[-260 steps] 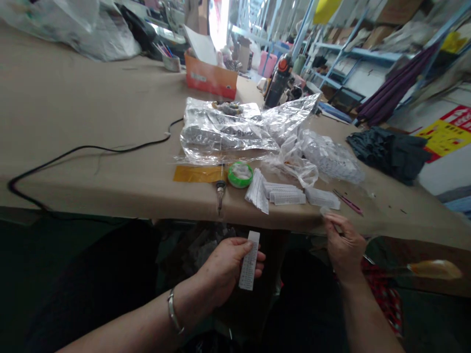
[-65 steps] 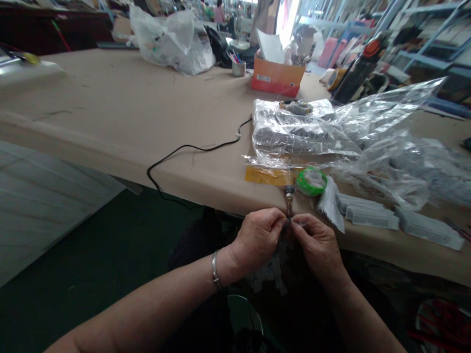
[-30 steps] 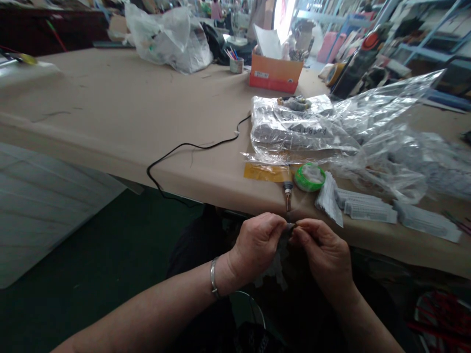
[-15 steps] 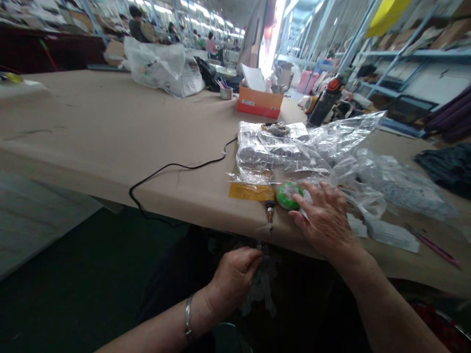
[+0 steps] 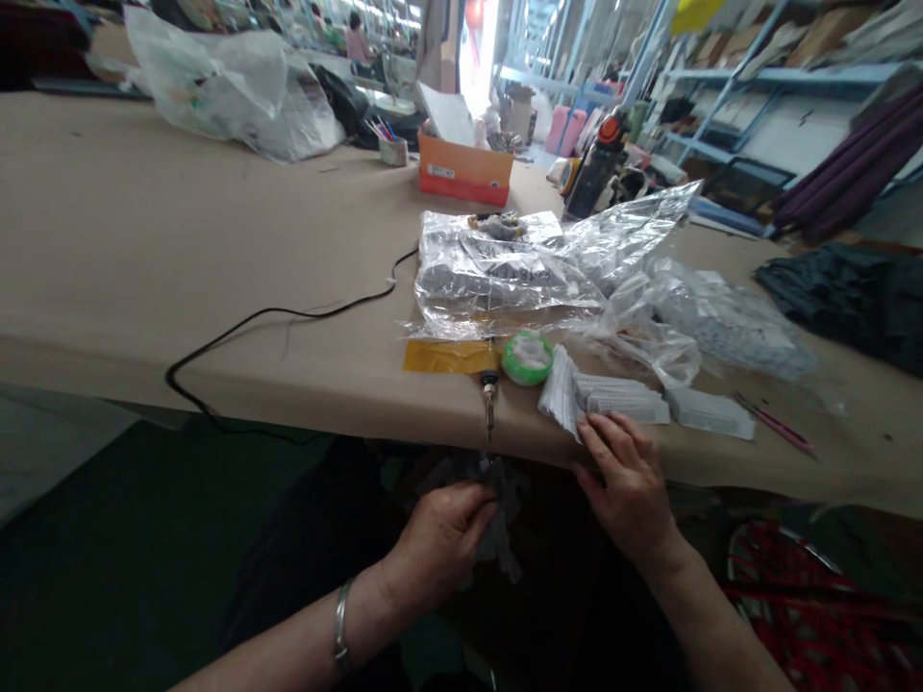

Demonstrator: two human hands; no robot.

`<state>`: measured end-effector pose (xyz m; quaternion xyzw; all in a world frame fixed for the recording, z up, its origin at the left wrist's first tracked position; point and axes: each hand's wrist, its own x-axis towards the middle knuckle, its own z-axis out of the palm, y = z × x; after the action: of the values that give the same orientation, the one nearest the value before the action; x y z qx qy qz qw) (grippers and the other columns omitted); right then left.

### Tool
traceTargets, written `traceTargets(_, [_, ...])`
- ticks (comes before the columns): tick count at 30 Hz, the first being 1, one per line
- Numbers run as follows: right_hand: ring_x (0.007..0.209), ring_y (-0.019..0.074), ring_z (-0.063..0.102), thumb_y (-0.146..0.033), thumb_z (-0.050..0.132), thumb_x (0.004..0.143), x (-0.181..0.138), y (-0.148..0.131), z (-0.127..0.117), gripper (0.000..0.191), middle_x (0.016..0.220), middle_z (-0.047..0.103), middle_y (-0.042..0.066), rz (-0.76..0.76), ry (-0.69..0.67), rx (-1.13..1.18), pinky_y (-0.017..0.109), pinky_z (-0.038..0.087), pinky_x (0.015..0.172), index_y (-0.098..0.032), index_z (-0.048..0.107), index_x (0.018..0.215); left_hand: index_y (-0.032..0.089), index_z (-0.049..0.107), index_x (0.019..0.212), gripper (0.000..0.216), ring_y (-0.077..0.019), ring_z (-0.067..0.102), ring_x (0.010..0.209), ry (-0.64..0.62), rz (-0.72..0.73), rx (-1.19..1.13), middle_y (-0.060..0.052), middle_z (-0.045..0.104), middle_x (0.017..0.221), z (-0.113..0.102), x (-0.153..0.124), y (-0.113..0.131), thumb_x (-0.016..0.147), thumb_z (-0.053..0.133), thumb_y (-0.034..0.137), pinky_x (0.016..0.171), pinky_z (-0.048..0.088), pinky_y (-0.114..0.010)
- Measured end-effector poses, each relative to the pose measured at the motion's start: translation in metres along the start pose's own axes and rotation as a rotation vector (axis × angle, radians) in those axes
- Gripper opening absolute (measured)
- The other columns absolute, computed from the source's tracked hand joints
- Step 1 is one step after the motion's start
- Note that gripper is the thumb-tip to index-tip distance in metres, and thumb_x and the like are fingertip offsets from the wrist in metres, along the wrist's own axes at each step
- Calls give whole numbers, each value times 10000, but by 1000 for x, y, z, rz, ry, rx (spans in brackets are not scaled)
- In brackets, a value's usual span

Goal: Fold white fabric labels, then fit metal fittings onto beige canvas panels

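Note:
Below the table's front edge, my left hand (image 5: 448, 533) is closed in a pinch near whitish strips (image 5: 509, 553); what its fingertips hold is too small to make out. My right hand (image 5: 626, 485) is open at the table edge, fingertips touching a fanned stack of white printed labels (image 5: 561, 394), thumb apart. More labels (image 5: 624, 399) lie in a row beside it. A soldering-iron-like tool (image 5: 489, 399) points its metal tip over the edge, above my left hand. Next to it sits a round green container (image 5: 527, 358) with white fluffy material inside.
Amber tape (image 5: 447, 357) lies by the tool, and a black cord (image 5: 266, 312) loops over the edge. Clear plastic bags (image 5: 505, 274) cover the area behind. Pink tweezers (image 5: 779, 428) rest at right. An orange box (image 5: 465, 171) and a dark bottle (image 5: 591, 173) stand farther back.
My right hand has moved off the green container, back toward the table edge, onto the label stack. My left hand stays pinched below the edge. The view has shifted to the right.

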<state>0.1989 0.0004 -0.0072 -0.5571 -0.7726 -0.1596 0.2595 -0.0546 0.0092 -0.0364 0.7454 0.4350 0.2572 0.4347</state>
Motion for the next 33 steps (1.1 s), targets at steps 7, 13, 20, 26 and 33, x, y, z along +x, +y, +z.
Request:
traceTargets(7, [1037,245,567,-98,601,843,1,-6,-16,208,987,686,57,-22,162,82,481,422,958,-212,668,1004,153,695,772,177,-130,568,654,-120,-216,-414,-29,655,697,18,11,42,829,567,260,627,418,-228])
traceTargets(13, [1103,244,537,-97,588,850,-20,-48,-41,172,1010,681,56,-130,67,225,488,377,1009,-190,651,980,118,619,901,292,-94,582,622,-183,-542,-1345,-48,634,780,31,32,81,840,596,402,618,472,-227])
traceTargets(20, [1155,308,504,-305,506,910,-10,-21,-32,434,1167,591,156,22,0,140,507,440,960,-138,485,1310,99,600,904,142,-100,585,537,-80,-669,-1193,-45,634,696,32,39,83,846,585,228,546,478,-222])
traceTargets(26, [1157,340,513,-277,494,912,-8,18,-13,399,1219,583,189,153,-66,-187,521,448,941,-100,539,1267,132,547,1049,226,-103,582,497,-187,-652,-1050,-5,617,639,35,30,73,856,544,250,484,447,-199])
traceTargets(33, [1029,237,633,-181,513,900,-17,29,-15,196,1042,692,95,129,131,1,425,505,913,-190,667,1021,127,552,850,140,-110,584,525,-209,-676,-1011,-30,626,671,35,30,75,804,595,252,509,445,-217])
